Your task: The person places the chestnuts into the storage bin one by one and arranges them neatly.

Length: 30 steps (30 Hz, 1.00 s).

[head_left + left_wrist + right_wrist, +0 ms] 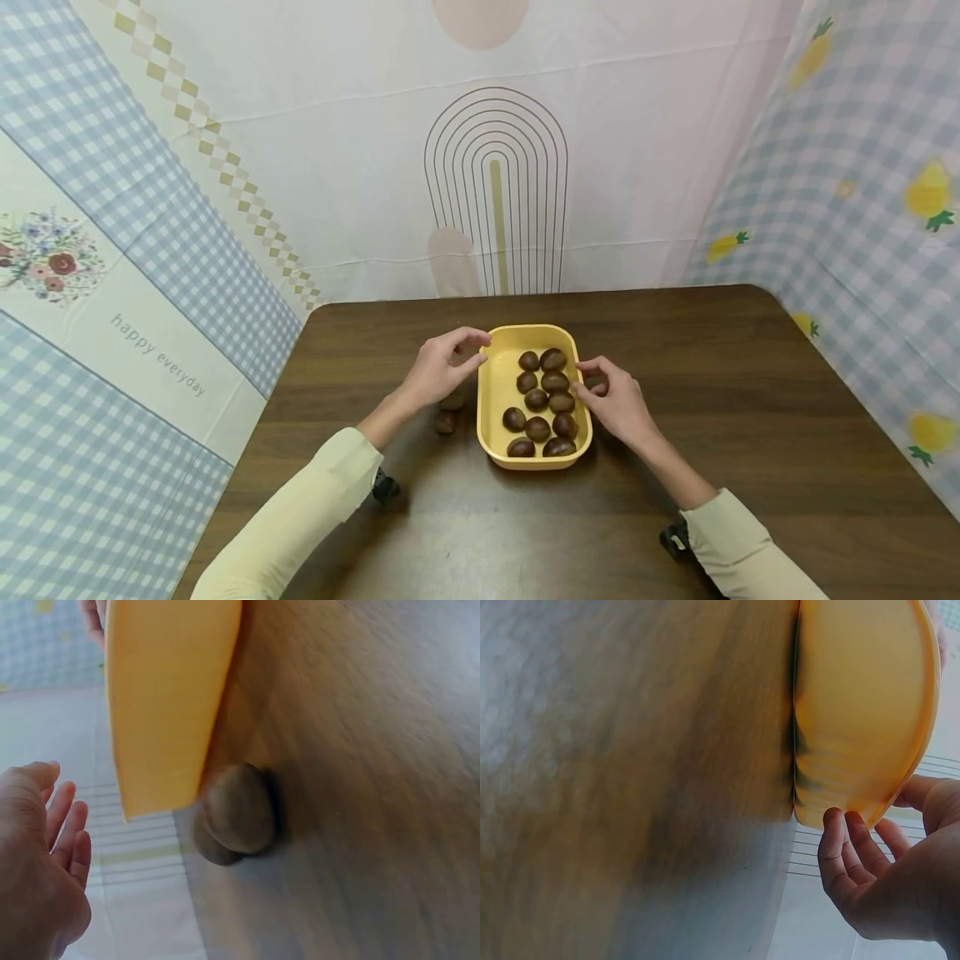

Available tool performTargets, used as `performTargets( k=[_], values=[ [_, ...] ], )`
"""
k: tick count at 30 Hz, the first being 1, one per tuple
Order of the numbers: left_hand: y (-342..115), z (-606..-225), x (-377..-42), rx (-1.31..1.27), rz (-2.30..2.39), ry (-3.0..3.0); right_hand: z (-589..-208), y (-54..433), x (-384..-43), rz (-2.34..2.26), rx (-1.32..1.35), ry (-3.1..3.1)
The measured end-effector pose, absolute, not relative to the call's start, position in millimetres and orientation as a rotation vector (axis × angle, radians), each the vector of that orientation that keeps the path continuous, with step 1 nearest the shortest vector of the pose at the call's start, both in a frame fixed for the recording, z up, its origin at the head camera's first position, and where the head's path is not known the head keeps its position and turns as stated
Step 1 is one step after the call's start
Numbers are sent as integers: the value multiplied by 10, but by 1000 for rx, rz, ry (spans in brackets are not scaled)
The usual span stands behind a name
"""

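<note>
A yellow rectangular tray (497, 457) sits on the table with several glossy, dark brown, rounded things (537, 429) in it that look like chestnuts. Most of these lie toward its right side and near end. My left hand (442, 367) hovers by the left rim; in the left wrist view its relaxed fingers are apart from the tray wall (165, 705). At the right rim, my right hand (618, 404) holds the tray edge, thumb at the rim and bent fingers against the outer wall (855, 697). Two brown rounded things (240, 810) lie outside, left of the tray.
The dark wooden table (750, 400) extends on both sides of the tray and in front of it. Behind it hangs a pale printed cloth (637, 167). Checked cloths (847, 217) hang at the sides. Dark wrist cameras (385, 486) sit under both cuffs.
</note>
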<state>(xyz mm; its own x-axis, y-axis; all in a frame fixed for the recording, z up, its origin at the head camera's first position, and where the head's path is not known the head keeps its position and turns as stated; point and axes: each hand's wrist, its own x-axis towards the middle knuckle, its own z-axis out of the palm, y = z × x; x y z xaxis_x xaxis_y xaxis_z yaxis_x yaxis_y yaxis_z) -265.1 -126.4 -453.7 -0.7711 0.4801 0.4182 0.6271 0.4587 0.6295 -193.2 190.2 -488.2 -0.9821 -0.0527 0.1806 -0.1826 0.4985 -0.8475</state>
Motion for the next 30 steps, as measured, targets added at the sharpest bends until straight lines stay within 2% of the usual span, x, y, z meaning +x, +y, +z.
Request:
performTargets(
  k=[12, 30],
  values=[
    [-1537, -4779, -2641, -866, -1208, -2520, -4876, 1905, -1927, 1499, 212, -2611],
    [-1755, -5077, -2450, -802, -1223, -2638, -4897, 1893, -1939, 1502, 205, -2605]
  ],
)
